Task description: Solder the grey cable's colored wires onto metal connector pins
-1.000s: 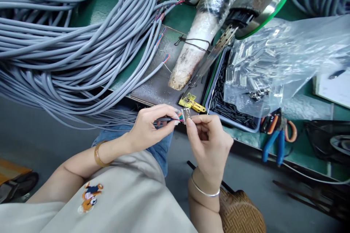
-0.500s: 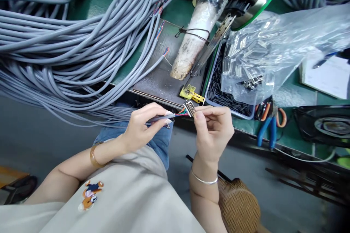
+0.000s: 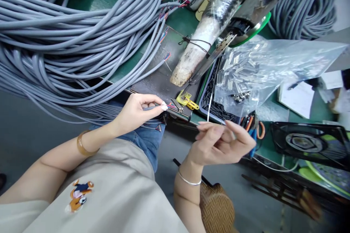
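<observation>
My left hand (image 3: 144,111) is closed, thumb and forefinger pinching the end of a grey cable close to its coloured wires (image 3: 171,106). Those wires run to a metal multi-pin connector (image 3: 177,105), which lies at the front edge of the dark board (image 3: 150,80). Off to the right, over the bench edge, my right hand (image 3: 222,140) is slightly blurred, its fingers loosely curled and apart. I make out nothing held in it. A thin white strip (image 3: 210,105) shows just above its fingertips; whether they touch it, I cannot tell.
Bundles of grey cables (image 3: 82,40) cover the left of the bench. A wrapped duct (image 3: 194,54) slants above the board, beside a yellow clip-like piece (image 3: 190,102). Rightward are a tray of black sleeves (image 3: 222,105), a bag of metal parts (image 3: 254,69), pliers (image 3: 253,134) and a fan (image 3: 306,142).
My right hand has let go of the connector and moved right. The connector has come down onto the board's edge, with my left hand still on the cable. The view has shifted somewhat.
</observation>
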`<state>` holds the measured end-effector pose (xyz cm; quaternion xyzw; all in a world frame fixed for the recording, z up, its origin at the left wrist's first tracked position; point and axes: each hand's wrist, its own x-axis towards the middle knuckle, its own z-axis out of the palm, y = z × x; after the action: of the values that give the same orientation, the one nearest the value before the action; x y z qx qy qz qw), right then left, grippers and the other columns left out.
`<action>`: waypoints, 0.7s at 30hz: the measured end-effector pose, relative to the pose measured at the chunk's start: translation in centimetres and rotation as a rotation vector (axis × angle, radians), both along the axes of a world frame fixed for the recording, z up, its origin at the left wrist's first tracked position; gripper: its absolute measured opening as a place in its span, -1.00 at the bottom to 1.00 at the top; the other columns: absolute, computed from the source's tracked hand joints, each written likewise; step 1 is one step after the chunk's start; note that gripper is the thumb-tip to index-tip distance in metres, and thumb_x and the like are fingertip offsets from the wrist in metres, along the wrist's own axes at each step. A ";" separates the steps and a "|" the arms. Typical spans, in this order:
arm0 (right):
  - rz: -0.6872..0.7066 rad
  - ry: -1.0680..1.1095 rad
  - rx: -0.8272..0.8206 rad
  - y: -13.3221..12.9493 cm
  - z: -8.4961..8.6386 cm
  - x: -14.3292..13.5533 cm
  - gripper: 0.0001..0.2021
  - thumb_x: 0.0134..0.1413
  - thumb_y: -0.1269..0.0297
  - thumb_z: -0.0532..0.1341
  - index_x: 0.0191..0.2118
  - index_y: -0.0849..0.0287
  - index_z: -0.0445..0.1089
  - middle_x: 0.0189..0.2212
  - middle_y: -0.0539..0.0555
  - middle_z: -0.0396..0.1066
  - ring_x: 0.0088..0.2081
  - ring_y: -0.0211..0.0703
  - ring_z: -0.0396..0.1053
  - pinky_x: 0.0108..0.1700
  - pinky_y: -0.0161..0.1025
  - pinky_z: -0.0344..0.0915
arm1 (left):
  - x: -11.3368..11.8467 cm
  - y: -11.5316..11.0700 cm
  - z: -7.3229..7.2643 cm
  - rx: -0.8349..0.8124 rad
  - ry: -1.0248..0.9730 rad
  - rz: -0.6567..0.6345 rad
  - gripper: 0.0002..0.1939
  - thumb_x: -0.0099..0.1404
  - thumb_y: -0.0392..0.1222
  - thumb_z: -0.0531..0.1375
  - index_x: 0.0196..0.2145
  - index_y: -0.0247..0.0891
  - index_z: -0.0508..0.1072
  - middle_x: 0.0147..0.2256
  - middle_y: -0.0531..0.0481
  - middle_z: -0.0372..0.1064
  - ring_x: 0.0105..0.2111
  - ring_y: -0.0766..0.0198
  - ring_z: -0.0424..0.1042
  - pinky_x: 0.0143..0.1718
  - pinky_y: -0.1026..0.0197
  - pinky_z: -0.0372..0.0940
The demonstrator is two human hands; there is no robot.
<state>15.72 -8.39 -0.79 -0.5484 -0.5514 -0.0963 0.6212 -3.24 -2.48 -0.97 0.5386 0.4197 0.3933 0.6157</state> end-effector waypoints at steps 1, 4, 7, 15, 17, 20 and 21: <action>0.023 -0.020 -0.034 0.0 0.1 -0.2 -0.84 0.27 0.39 0.28 -0.05 0.09 0.47 -0.52 -0.13 0.49 -0.62 -0.29 0.44 -0.56 -0.36 0.37 | 0.2 0.1 0.1 0.008 0.007 -0.003 -0.82 0.23 -0.17 0.34 -0.36 -0.38 0.64 -0.55 0.03 0.44 -0.60 0.47 0.20 -0.59 0.37 0.06; 0.090 -0.199 -0.194 0.1 -0.1 -0.7 -0.84 0.18 0.50 0.33 -0.17 0.11 0.47 -0.32 -0.02 0.62 -0.34 -0.21 0.62 -0.28 -0.31 0.55 | 0.8 0.6 0.6 0.061 0.024 -0.014 -0.84 0.23 -0.20 0.32 -0.39 -0.37 0.62 -0.52 0.00 0.50 -0.57 0.43 0.32 -0.54 0.37 0.18; 0.122 -0.355 -0.229 0.8 -0.4 -1.0 -0.83 0.15 0.51 0.36 -0.22 0.11 0.43 -0.20 0.04 0.64 -0.20 -0.19 0.64 -0.12 -0.28 0.56 | 1.3 1.1 0.9 0.141 0.068 0.010 -0.82 0.28 -0.17 0.29 -0.35 -0.34 0.65 -0.35 -0.09 0.64 -0.38 0.28 0.53 -0.29 0.29 0.40; 0.138 -0.286 -0.243 2.6 -0.5 -1.1 -0.83 0.16 0.52 0.33 -0.27 0.11 0.38 -0.18 0.05 0.63 -0.18 -0.21 0.61 -0.12 -0.27 0.54 | 2.5 1.9 1.2 0.267 0.222 0.091 -0.84 0.26 -0.31 0.23 -0.45 -0.34 0.57 -0.47 0.02 0.53 -0.45 0.35 0.43 -0.36 0.31 0.28; 0.152 -0.271 -0.253 2.9 -0.4 -1.0 -0.83 0.16 0.51 0.34 -0.27 0.11 0.38 -0.18 0.05 0.63 -0.17 -0.21 0.61 -0.12 -0.26 0.53 | 2.7 2.0 1.3 0.296 0.228 0.106 -0.85 0.25 -0.34 0.22 -0.46 -0.34 0.55 -0.47 0.02 0.52 -0.45 0.36 0.42 -0.35 0.31 0.27; 0.153 -0.260 -0.254 3.0 -0.1 -0.9 -0.83 0.15 0.49 0.35 -0.26 0.10 0.39 -0.16 0.04 0.63 -0.19 -0.20 0.61 -0.14 -0.24 0.54 | 2.8 2.2 1.8 0.360 0.245 0.123 -0.85 0.25 -0.36 0.22 -0.47 -0.33 0.55 -0.48 0.02 0.51 -0.46 0.37 0.40 -0.38 0.31 0.25; 0.152 -0.259 -0.251 3.1 0.0 -0.8 -0.83 0.15 0.49 0.36 -0.26 0.10 0.40 -0.16 0.04 0.63 -0.20 -0.19 0.60 -0.14 -0.23 0.54 | 2.8 2.2 1.9 0.382 0.251 0.124 -0.85 0.25 -0.36 0.22 -0.47 -0.32 0.55 -0.48 0.03 0.51 -0.48 0.38 0.39 -0.40 0.31 0.24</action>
<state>14.89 -5.31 -0.76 -0.5615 -0.6743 -0.0493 0.4771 -0.47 -0.27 0.97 0.6633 0.4432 0.4325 0.4201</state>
